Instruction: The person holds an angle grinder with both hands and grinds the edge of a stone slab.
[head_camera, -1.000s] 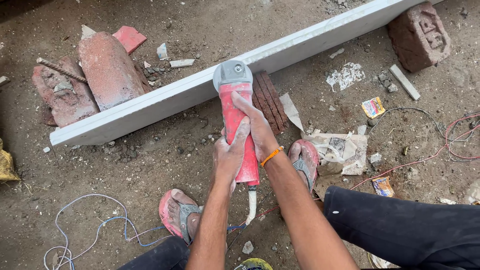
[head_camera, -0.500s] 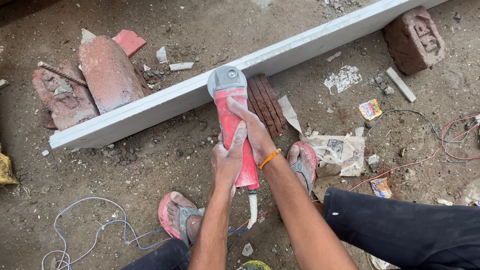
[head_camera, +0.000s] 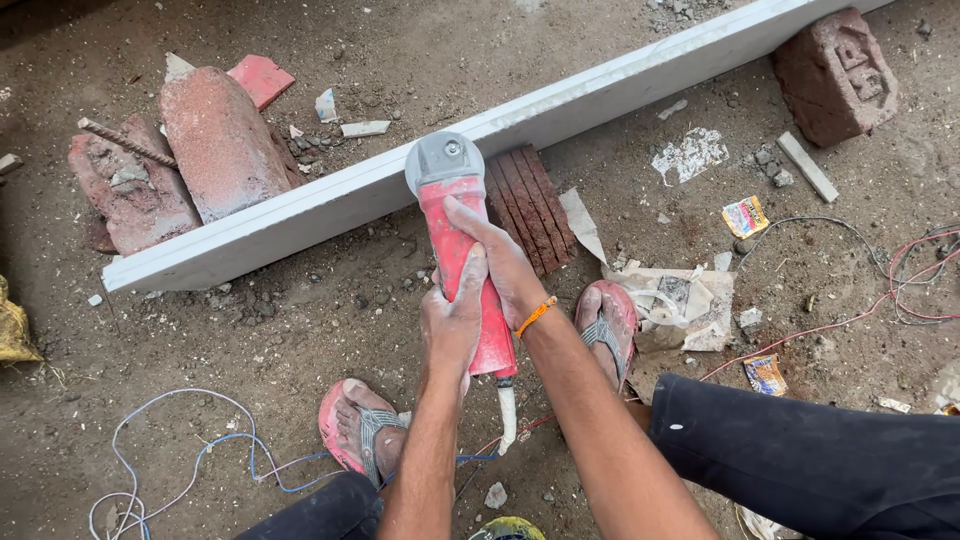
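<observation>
A long white beam (head_camera: 480, 140) lies slantwise across the dirt ground (head_camera: 300, 340), running from the near left up to the far right, where its end rests by a red brick (head_camera: 835, 75); broken red bricks (head_camera: 190, 150) sit on its far side at the left. Both forearms reach forward from the near edge, close together and nearly straight. Between them, a red angle grinder (head_camera: 462, 250) points away from the person, its grey head touching the near edge of the beam, just beside a ribbed brown block (head_camera: 530, 205) tucked under the beam. The right hand (head_camera: 505, 265), with an orange band at the wrist, wraps the grinder's body from the right side, fingers stretched along it. The left hand (head_camera: 452, 320) clasps the body just nearer, closed around it from the left. Red sandals (head_camera: 355, 430) flank the arms. A white cord leaves the grinder's near end, among blue and red wires (head_camera: 200, 460).
</observation>
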